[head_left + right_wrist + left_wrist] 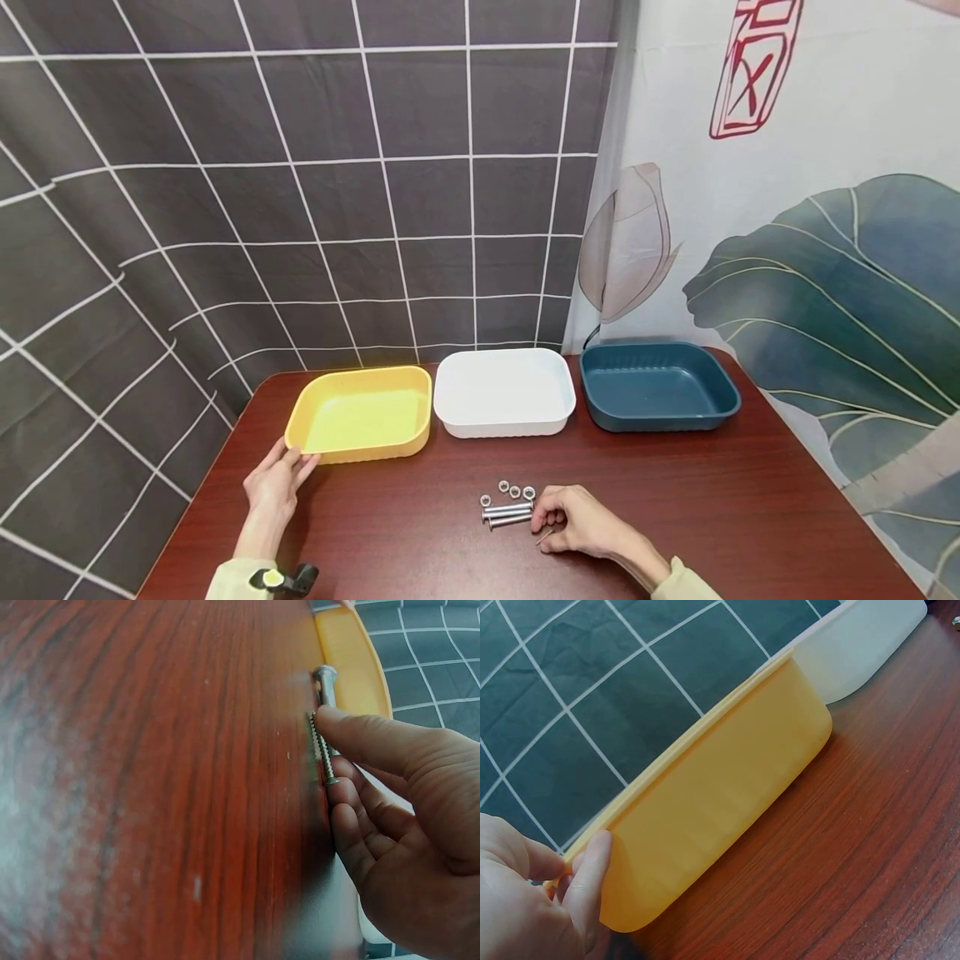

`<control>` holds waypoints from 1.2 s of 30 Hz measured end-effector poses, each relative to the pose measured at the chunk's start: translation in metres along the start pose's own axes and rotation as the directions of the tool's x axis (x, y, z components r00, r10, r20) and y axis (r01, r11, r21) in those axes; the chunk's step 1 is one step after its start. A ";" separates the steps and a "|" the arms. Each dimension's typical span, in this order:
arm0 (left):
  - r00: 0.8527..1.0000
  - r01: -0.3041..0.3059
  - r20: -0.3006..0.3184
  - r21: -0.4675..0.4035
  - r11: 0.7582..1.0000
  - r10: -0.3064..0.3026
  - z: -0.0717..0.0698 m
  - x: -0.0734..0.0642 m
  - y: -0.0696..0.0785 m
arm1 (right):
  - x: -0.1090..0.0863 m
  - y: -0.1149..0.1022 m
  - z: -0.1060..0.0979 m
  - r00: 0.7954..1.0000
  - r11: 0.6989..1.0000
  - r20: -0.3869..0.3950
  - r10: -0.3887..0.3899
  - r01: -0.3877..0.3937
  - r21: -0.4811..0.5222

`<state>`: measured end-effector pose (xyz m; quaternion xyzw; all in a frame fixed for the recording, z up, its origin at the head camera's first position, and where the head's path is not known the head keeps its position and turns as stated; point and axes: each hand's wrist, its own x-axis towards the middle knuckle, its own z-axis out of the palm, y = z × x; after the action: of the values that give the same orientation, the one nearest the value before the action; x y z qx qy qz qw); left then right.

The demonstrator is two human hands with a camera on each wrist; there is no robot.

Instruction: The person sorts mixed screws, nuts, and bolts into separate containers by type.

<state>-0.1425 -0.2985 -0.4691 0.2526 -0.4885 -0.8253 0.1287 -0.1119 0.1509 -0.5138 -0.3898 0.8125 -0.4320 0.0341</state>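
At the table's left, my left hand grips the near-left corner of a yellow plastic tray. In the left wrist view the thumb lies against the tray's outer wall, the other fingers around its rim. My right hand is low over the table, fingers bent. Between its thumb and fingers it pinches a small threaded screw, the pointed end by the thumb. Just left of that hand lie shiny metal bolts side by side, with several hex nuts behind them.
A white tray stands beside the yellow one, and a dark blue tray is to its right. All three line the back of the brown wooden table. A grid-patterned curtain hangs behind.
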 end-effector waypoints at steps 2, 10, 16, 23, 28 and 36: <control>1.000 -0.002 0.001 0.001 1.000 0.002 0.000 0.000 0.000 | 0.000 0.001 0.001 1.000 1.000 -0.007 -0.006 0.006 -0.006; 1.000 -0.003 0.005 -0.019 1.000 0.003 -0.001 -0.001 -0.001 | 0.000 0.001 0.004 1.000 1.000 -0.008 -0.017 0.017 -0.016; 1.000 -0.004 0.004 -0.018 1.000 0.004 -0.001 -0.001 -0.001 | 0.000 -0.001 0.005 1.000 1.000 0.006 -0.011 0.011 -0.018; 1.000 0.003 0.004 -0.015 1.000 -0.003 -0.002 -0.002 -0.001 | 0.001 -0.004 0.004 1.000 0.999 0.027 -0.003 0.004 -0.037; 1.000 0.003 0.010 -0.011 1.000 -0.003 -0.001 -0.001 -0.001 | 0.002 -0.004 0.003 0.999 0.997 0.036 -0.020 0.022 -0.072; 1.000 0.004 0.001 -0.016 1.000 -0.004 -0.001 -0.001 -0.001 | 0.006 -0.001 0.001 0.994 0.981 0.090 -0.057 0.072 -0.180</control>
<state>-0.1415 -0.2983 -0.4705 0.2521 -0.4816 -0.8294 0.1290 -0.1153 0.1458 -0.5113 -0.4354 0.8335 -0.3396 0.0185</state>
